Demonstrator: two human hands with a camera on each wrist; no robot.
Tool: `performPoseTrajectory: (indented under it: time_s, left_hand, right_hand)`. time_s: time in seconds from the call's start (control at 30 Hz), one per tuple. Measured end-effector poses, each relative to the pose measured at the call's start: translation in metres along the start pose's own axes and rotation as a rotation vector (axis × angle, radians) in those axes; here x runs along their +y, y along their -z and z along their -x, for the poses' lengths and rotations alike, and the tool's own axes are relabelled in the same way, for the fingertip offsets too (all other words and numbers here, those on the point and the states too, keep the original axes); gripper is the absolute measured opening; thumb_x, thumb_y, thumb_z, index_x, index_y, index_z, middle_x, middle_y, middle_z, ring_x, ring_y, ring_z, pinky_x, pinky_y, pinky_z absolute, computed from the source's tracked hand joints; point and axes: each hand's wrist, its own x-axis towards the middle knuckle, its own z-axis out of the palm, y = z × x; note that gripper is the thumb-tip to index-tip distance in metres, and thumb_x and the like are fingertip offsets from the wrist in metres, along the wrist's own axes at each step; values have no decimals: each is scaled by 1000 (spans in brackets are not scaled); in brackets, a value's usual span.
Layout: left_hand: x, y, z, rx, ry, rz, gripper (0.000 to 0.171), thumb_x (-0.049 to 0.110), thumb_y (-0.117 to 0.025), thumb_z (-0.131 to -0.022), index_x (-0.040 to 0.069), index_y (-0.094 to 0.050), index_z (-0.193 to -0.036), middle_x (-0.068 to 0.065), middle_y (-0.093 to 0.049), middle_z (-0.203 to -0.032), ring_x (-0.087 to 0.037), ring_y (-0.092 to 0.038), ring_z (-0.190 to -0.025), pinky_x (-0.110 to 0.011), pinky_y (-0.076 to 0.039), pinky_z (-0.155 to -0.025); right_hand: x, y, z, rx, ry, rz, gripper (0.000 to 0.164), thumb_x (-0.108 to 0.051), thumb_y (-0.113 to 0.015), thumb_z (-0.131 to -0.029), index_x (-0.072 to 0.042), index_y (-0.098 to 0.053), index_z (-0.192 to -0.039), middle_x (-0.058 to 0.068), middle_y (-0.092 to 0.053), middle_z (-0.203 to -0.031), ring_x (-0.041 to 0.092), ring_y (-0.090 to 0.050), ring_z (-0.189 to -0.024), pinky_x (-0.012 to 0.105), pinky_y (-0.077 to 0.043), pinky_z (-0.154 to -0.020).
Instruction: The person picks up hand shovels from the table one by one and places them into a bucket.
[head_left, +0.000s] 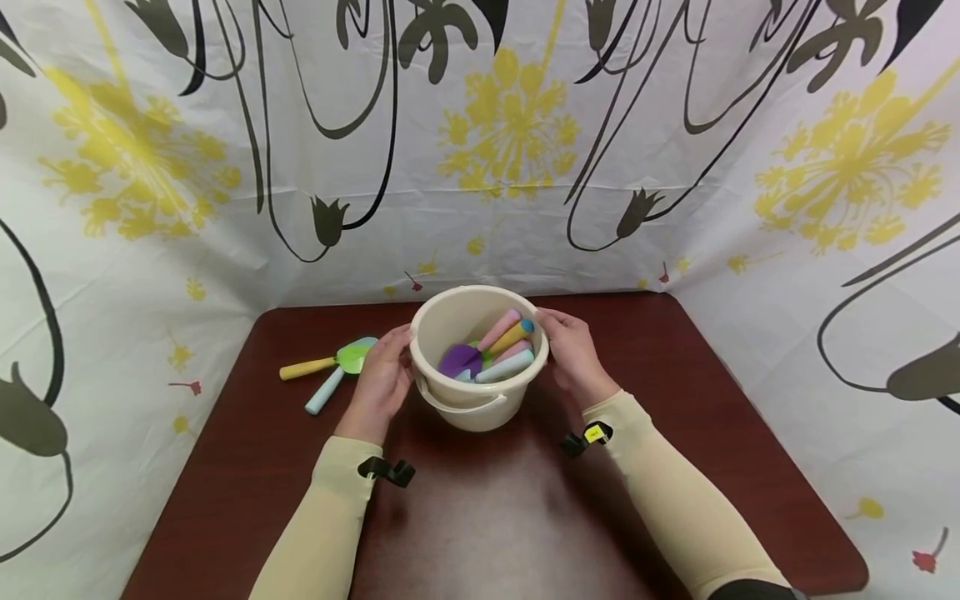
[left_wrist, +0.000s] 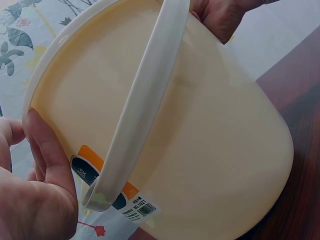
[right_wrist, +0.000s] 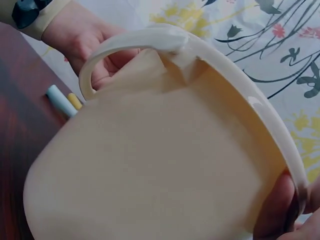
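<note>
A cream plastic bucket (head_left: 480, 417) is between both hands near the table's far side. My left hand (head_left: 384, 379) grips its rim on the left, and my right hand (head_left: 573, 354) holds the rim opposite, thumb and fingers on either side in the right wrist view. Its handle (left_wrist: 137, 100) hangs down against the outer wall. Inside lie several toy shovels, among them a purple blade (head_left: 459, 360), a pink handle (head_left: 498, 331), a yellow handle (head_left: 512, 337) with a blue end and a light blue handle (head_left: 506, 367). Their lower parts are partly hidden.
Left of the bucket, two more toy shovels lie crossed on the dark red table (head_left: 247, 450): one with a green blade and yellow handle (head_left: 307, 368), one with a light blue handle (head_left: 324, 392). A patterned white cloth (head_left: 480, 225) surrounds the table's back and sides.
</note>
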Motion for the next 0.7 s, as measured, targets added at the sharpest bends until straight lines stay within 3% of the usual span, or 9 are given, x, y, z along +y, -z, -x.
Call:
performPoseTrajectory:
  time_s: [0.27,0.53,0.7]
  left_hand:
    - [0,1,0,-10,-14,8,13,12,-61,-113,8,-71,-122,-5,-72,-115,-17,-66,-101,-24,-56,-81]
    - [0,0,1,-6,-12,-14,14,11,-61,-113,7,-70,-123,-7,-70,-115,-18,-65,-100,-24,-56,-81]
    - [5,1,1,-17,-14,-87,17,13,-62,-113,5,-68,-126,-5,-70,-114,-17,-64,-99,-23,-56,-79]
  right_hand:
    - [4,-6,5,69,32,-62,42,-27,-67,-112,2,-71,-141,13,-74,-113,12,-70,-73,21,-53,-53]
    - [7,-10,9,95,58,-98,37,-27,-68,-112,4,-74,-132,9,-73,-87,8,-57,-49,21,-42,-41]
    - [7,-11,10,102,69,-104,35,-26,-67,-113,3,-76,-129,10,-72,-86,8,-54,-46,21,-41,-38]
